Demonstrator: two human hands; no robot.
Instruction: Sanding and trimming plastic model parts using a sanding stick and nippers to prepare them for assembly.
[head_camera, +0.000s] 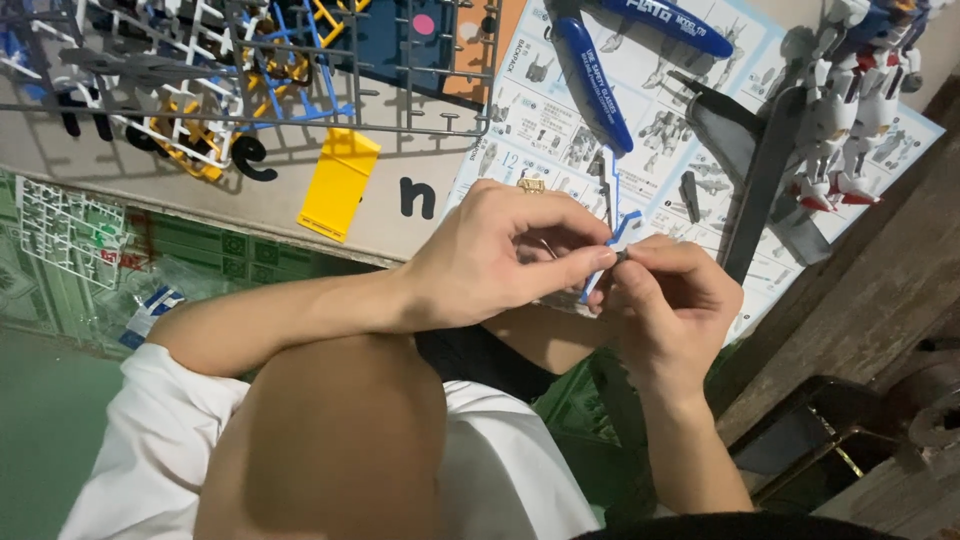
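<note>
Hobby corner: model-kit sprues (200, 90) (instruction sheet (560, 120) too).

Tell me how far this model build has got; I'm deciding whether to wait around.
Done: a white, red and blue robot figure stands assembled on the instruction sheet. In hand: the left hand and right hand pinch a tiny dark part between fingertips. Left: the part frames still carry many uncut pieces.

A single head-worn camera looks steeply down from close above the person's lap. The pinch where the left hand (490, 262) meets the right hand (668, 300) sits near centre, apparently slightly right; beyond it lies an instruction sheet (560, 120).
</note>
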